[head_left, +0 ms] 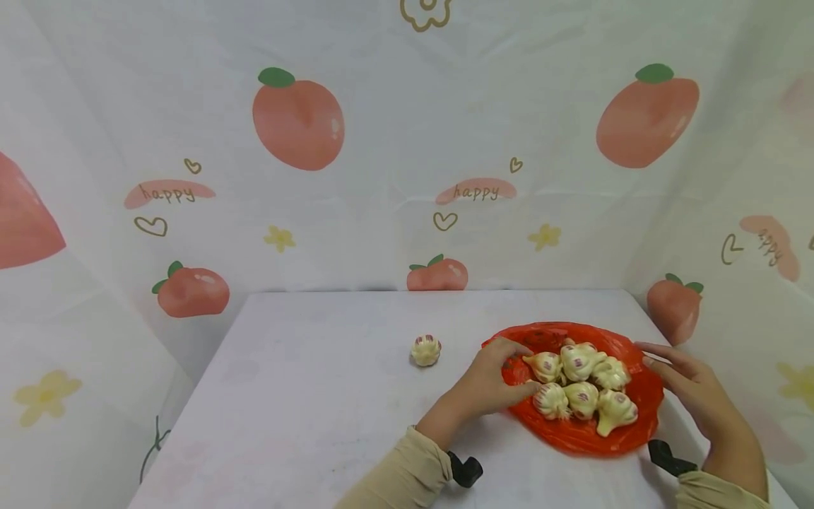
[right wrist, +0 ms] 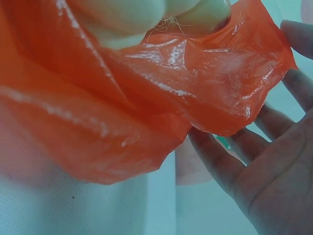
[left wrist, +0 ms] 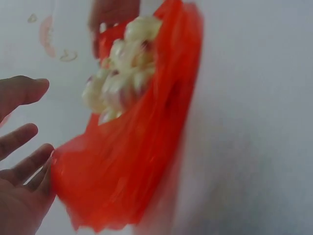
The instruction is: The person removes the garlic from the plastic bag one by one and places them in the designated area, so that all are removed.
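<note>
A red plastic bag point(head_left: 591, 445) lies spread on the white table with its rim rolled low, and several garlic bulbs point(head_left: 580, 362) are heaped inside it. My left hand point(head_left: 488, 382) is at the bag's left side, thumb and fingers apart; in the left wrist view its fingertips touch the red plastic point(left wrist: 117, 166). On the opposite side, my right hand point(head_left: 699, 392) reaches to the right rim with fairly straight fingers. The right wrist view shows those fingers point(right wrist: 215, 156) against the bag's outer edge. One garlic bulb point(head_left: 426, 350) sits alone, left of the bag.
The white table point(head_left: 305, 396) extends to the left of the bag. Behind it hangs a pale cloth point(head_left: 381, 233) printed with fruit and flowers, which also lines both sides. Each wrist wears a black mount point(head_left: 466, 470). A thin dark cord point(head_left: 155, 445) shows beyond the table's left edge.
</note>
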The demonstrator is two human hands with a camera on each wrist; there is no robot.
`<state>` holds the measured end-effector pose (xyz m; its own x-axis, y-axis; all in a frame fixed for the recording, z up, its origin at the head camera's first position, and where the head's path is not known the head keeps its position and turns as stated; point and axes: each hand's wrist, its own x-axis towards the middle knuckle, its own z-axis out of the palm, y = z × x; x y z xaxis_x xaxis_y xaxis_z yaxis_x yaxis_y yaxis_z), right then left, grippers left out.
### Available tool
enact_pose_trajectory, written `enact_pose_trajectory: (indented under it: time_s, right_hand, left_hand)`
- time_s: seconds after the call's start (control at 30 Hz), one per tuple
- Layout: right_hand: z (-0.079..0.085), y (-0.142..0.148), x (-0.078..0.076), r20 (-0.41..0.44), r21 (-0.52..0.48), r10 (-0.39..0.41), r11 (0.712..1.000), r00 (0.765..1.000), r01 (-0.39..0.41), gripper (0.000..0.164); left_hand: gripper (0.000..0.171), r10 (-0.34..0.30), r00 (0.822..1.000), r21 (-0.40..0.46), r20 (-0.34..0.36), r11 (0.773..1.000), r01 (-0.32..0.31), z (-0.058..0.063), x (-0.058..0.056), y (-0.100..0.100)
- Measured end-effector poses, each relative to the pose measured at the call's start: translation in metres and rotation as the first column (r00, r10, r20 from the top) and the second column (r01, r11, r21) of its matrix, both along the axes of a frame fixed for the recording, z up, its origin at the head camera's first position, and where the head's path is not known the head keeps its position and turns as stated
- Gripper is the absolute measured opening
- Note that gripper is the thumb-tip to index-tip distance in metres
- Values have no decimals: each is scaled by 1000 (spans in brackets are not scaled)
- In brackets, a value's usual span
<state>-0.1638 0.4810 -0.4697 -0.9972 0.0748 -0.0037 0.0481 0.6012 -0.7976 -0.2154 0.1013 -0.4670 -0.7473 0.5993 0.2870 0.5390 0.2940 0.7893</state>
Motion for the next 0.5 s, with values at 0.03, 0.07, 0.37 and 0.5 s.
enact_pose_trajectory:
  time_s: [0.03, 0.07, 0.37, 0.5]
  right_hand:
    - [0, 0, 0, -1, -1, 0, 1000, 1000, 0, 47]
    - [0, 0, 0, -3, -1, 2, 1000, 1000, -2, 47]
    - [0, -1, 0, -26, -20, 10, 1000, 1000, -10, 45]
    - [-1, -1, 0, -35, -24, 15, 1000, 999, -16, 45]
  left_hand:
    - [47, -5, 1000, -11, 5, 1000, 5, -1, 1, 3]
    - [48, -9, 1000, -20, 11, 1000, 9, -2, 2, 6]
    - [45, -8, 1000, -102, -15, 995, 6, -14, 7, 24]
    - [43, 4, 1000, -120, -28, 993, -7, -19, 6, 27]
